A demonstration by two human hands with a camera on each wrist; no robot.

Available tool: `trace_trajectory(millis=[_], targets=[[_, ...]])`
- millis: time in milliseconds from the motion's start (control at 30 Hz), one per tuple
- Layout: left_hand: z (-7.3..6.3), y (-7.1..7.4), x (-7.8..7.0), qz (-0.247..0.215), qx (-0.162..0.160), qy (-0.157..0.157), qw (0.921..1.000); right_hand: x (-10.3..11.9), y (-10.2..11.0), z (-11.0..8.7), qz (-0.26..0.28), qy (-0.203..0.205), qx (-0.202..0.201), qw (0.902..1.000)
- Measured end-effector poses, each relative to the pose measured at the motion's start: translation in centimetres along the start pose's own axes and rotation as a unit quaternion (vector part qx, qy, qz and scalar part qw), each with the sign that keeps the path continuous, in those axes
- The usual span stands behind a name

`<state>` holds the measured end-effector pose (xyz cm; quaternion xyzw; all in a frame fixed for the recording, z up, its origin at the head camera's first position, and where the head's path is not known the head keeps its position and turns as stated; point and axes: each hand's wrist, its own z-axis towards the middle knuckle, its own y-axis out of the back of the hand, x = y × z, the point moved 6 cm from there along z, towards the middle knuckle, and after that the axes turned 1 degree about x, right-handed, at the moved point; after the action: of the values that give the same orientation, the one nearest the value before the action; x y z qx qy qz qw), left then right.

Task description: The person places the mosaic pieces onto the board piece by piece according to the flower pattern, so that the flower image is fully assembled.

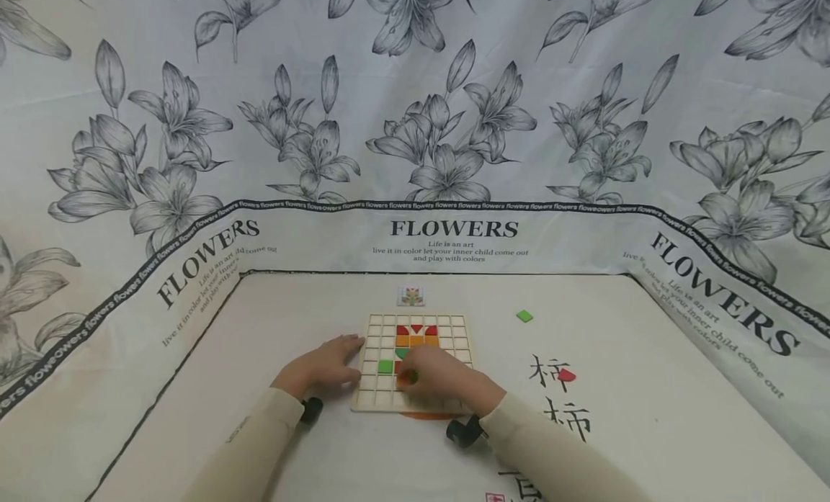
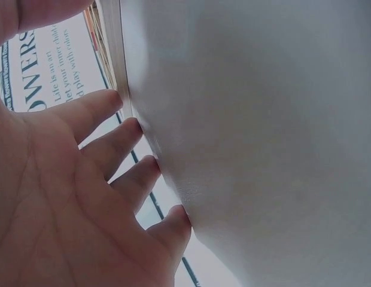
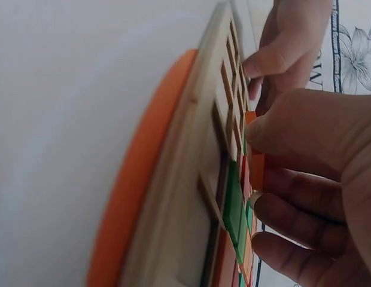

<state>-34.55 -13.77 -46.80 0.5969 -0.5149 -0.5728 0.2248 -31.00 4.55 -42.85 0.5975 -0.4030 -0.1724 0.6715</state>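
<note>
A square wooden grid board (image 1: 366, 399) lies on the table, partly filled with coloured tiles. Red and orange pieces sit toward its far side, and a light green square tile (image 1: 385, 366) sits left of centre. My right hand (image 1: 444, 376) is over the board's middle and covers several cells. Its thumb and fingers pinch a small orange tile (image 3: 258, 172) close over the grid in the right wrist view. My left hand (image 1: 327, 365) rests against the board's left edge, fingers spread and fairly straight, fingertips (image 2: 151, 164) touching the side.
A small pattern card (image 1: 411, 296) lies beyond the board. To the right are a loose green tile (image 1: 524, 315) and a red piece (image 1: 567, 374) on the printed characters. Something orange with a curved edge (image 1: 431, 416) shows under the board's near side. Flower-printed cloth (image 1: 454, 235) surrounds the table.
</note>
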Motion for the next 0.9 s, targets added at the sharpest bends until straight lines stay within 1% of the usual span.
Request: trace_trajectory(millis=[100, 300, 467, 667, 733, 900], targets=[[0.0, -0.1, 0.0, -0.005, 0.006, 0.000, 1.0000, 0.1, -0.6, -0.1, -0.005, -0.007, 0.003, 1.0000], [0.1, -0.2, 0.2, -0.008, 0.001, 0.002, 1.0000, 0.6, -0.9, 0.1, -0.058, 0.025, -0.012, 0.9979], [0.3, -0.1, 0.1, -0.005, -0.003, 0.001, 1.0000, 0.7, -0.8, 0.5, -0.076, 0.024, -0.018, 0.9967], [0.3, -0.1, 0.2, -0.002, -0.002, 0.003, 1.0000, 0.8, -0.5, 0.7, -0.070, 0.028, -0.030, 0.9967], [0.3, 0.0, 0.2, -0.003, -0.002, 0.004, 1.0000, 0.7, -0.5, 0.7, -0.065, 0.026, -0.028, 0.9972], [0.5, -0.1, 0.2, -0.001, -0.003, 0.005, 1.0000, -0.2, -0.3, 0.5, -0.031, 0.013, -0.015, 0.9993]])
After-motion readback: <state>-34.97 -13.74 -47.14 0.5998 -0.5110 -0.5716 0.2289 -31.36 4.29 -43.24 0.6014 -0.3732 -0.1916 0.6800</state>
